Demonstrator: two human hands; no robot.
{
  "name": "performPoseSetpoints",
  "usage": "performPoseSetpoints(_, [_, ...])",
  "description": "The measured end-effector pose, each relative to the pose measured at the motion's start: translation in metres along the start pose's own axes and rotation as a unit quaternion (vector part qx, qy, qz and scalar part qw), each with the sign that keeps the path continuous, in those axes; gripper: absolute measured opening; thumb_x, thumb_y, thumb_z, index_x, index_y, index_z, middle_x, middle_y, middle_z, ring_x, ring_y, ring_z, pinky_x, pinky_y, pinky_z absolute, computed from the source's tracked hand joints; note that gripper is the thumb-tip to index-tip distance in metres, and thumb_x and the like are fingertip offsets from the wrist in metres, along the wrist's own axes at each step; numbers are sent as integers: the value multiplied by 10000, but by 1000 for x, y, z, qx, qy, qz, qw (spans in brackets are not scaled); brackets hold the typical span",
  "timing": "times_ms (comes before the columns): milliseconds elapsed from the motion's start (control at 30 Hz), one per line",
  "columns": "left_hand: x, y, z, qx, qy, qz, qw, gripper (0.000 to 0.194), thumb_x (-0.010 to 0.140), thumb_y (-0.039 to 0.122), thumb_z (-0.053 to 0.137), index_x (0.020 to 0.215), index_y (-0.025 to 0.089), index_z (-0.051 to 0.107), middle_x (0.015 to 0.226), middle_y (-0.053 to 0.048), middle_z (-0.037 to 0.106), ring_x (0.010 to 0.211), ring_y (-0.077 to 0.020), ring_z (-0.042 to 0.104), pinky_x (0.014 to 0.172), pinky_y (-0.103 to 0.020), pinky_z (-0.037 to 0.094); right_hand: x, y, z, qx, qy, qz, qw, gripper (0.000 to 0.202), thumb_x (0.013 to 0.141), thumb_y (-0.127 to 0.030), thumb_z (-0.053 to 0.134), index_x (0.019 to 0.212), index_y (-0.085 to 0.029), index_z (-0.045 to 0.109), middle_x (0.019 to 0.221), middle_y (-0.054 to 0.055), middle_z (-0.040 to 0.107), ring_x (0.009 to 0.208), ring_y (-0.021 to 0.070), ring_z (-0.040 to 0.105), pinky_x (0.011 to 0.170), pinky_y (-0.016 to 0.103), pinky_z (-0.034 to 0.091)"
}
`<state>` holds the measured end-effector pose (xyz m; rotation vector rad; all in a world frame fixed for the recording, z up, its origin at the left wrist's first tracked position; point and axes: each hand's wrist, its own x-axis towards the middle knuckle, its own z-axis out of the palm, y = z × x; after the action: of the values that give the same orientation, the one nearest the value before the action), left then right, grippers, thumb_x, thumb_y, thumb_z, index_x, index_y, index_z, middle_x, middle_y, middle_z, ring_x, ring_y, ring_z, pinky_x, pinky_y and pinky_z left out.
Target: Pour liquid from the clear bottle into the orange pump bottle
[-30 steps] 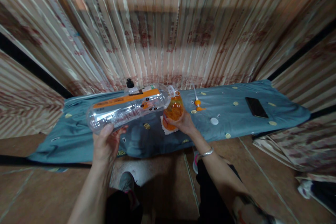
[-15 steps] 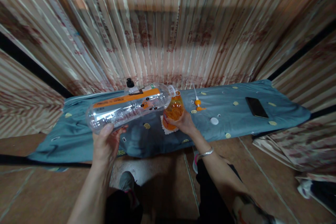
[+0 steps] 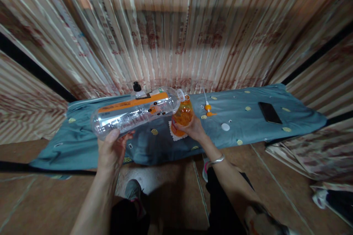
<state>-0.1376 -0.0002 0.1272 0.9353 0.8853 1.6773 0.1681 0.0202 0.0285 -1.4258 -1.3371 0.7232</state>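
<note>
A large clear bottle with an orange label lies tilted in the air, its base at the left in my left hand. The neck of it meets the mouth of a smaller orange bottle. My right hand is wrapped round that orange bottle, which stands on a white scalloped mat. Right of it, an orange pump top with a clear tube and a white round cap lie on the blue cloth.
Behind the clear bottle stands a bottle with a black pump. A dark phone lies at the right on the cloth. Striped curtains hang behind, and black frame bars run along both sides.
</note>
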Motion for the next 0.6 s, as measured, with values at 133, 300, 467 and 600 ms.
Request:
performPoseSetpoints(133, [0,2,2,1,7,-6,1000,728,509,527,1144,1110,269,827,807,-1,837,494,-174,672,445,-256,546,0,2,0,-7,10,0,1000,794,716,-454,1099,1383,-269,712,1346,144,919,1343,433,875,1235,647,689])
performPoseSetpoints(300, [-2,2,6,-11,32,-7,999,635,476,521,1151,943,261,807,780,-4,836,500,-173,685,438,-241,552,1,4,2,-2,10,-8,1000,816,720,-473,1088,1408,-265,702,1359,149,911,1330,424,877,1219,635,697])
performPoseSetpoints(467, [-1,2,5,-1,14,-1,1000,604,517,505,1126,971,259,814,772,-1,841,497,-184,690,430,-253,543,1,2,1,-8,11,-5,1000,817,712,-460,1087,1406,-267,702,1346,144,913,1358,435,866,1243,646,682])
performPoseSetpoints(600, [0,0,3,-14,19,0,1000,631,541,463,1115,1062,266,819,770,9,831,505,-184,695,440,-244,523,1,1,1,-6,11,-4,1000,827,707,-432,1089,1416,-256,700,1338,152,916,1371,446,863,1258,659,675])
